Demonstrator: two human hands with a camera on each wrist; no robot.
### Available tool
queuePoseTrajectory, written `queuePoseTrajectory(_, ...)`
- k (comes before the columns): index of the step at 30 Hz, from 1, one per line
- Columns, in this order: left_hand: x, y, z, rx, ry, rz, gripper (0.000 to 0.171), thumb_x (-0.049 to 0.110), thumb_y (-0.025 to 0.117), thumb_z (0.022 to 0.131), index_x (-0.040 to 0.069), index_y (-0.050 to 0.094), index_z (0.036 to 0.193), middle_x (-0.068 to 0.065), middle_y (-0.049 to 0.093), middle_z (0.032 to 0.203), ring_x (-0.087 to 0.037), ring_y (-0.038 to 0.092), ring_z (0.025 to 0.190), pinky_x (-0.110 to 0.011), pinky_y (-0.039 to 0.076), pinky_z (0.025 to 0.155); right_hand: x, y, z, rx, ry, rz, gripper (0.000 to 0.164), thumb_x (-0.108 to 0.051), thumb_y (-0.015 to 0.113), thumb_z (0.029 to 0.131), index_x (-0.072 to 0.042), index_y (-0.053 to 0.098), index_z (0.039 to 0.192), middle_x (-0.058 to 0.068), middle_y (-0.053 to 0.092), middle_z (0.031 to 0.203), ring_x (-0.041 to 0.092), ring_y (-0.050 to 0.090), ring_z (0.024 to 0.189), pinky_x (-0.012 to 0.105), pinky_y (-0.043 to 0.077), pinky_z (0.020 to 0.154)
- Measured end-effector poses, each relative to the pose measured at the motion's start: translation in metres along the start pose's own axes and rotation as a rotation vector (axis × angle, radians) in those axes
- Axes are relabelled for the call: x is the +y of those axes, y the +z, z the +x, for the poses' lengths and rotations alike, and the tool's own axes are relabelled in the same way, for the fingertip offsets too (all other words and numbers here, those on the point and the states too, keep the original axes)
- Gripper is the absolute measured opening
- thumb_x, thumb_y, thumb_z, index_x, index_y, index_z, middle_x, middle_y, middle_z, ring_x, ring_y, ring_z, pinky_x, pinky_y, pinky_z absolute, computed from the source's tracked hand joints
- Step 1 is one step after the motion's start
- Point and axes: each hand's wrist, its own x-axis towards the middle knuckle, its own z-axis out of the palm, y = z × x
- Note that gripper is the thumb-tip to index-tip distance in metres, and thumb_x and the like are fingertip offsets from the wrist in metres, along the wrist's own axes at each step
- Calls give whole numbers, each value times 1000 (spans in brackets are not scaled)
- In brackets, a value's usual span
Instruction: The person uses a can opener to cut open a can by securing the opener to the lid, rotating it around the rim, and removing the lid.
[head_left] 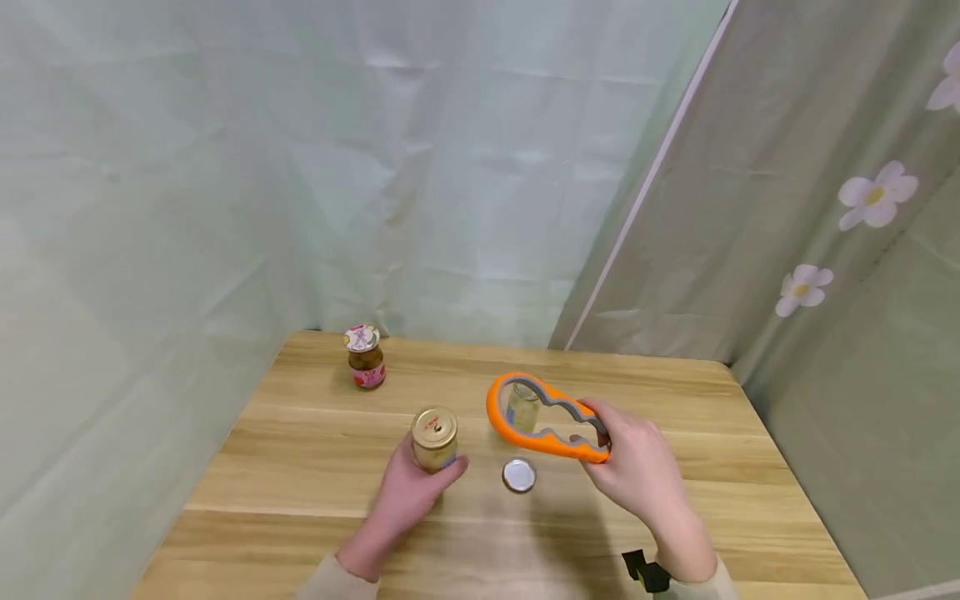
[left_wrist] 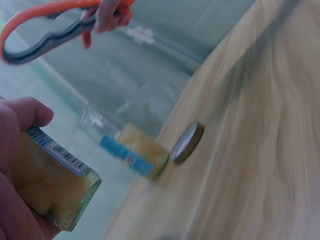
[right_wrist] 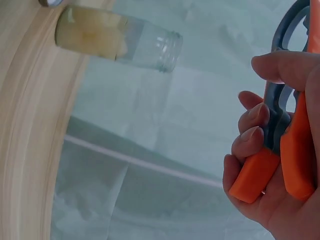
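My left hand grips a glass jar with a gold lid. In the left wrist view this jar shows pale chunks inside and a barcode label, and its base appears lifted off the table. An orange and grey jar opener is held in my right hand, its looped end pointing left, apart from the gold lid. Through the loop shows a second glass jar, standing lidless with pale contents. Near it a loose lid lies inner side up on the table.
A small jar with a patterned lid and pink label stands at the back left of the wooden table. Pale curtains hang behind the table and on both sides.
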Motion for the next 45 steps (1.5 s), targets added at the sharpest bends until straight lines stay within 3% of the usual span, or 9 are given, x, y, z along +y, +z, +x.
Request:
queuePoseTrajectory(8,10,28,6,-92,103,13,49,17,85,77,22,59,117,2,67,103,-15,61,92,-45,50,87,-17,4,16,-32,-56,3,45,-22,73,73,-24,64,117,-13,49,69,7,43,57,33,37,56)
queuePoseTrajectory(12,16,39,1,-139,98,10,47,18,84,77,22,59,117,4,66,104,-14,61,91,-42,51,84,-25,7,21,-60,-83,14,50,-18,72,71,-22,64,120,-13,51,70,7,45,60,34,40,57)
queuePoseTrajectory(19,51,48,-11,-213,213,-43,47,3,80,79,15,61,121,3,65,113,-13,60,97,-43,51,88,-35,9,23,-109,-79,-27,58,-21,75,68,-26,63,124,-19,47,69,2,43,60,33,39,61)
queuePoseTrajectory(29,56,45,-15,-287,107,-108,50,3,80,80,14,60,125,0,63,120,-13,60,103,-40,50,92,-45,14,27,-154,-119,-28,58,-22,75,68,-26,63,124,-18,45,67,2,42,58,30,38,58)
queuePoseTrajectory(35,53,45,-13,-310,118,-143,51,-2,78,79,16,61,124,0,63,121,-15,60,101,-36,51,90,-50,11,27,-201,-117,-45,62,-20,72,70,-26,60,130,-18,44,67,3,43,59,32,42,61)
queuePoseTrajectory(41,52,45,-13,-346,129,-160,55,-6,76,79,17,60,126,1,63,121,-17,60,102,-37,50,92,-59,6,23,-323,-79,-158,78,-15,68,70,-19,48,145,-9,62,88,13,60,84,45,51,78)
queuePoseTrajectory(45,53,45,-14,-305,90,-119,52,-4,76,78,13,60,125,0,65,118,-17,61,99,-39,51,89,-67,4,20,-369,-52,-213,85,-13,67,70,-12,39,150,-3,61,92,19,57,88,44,49,74)
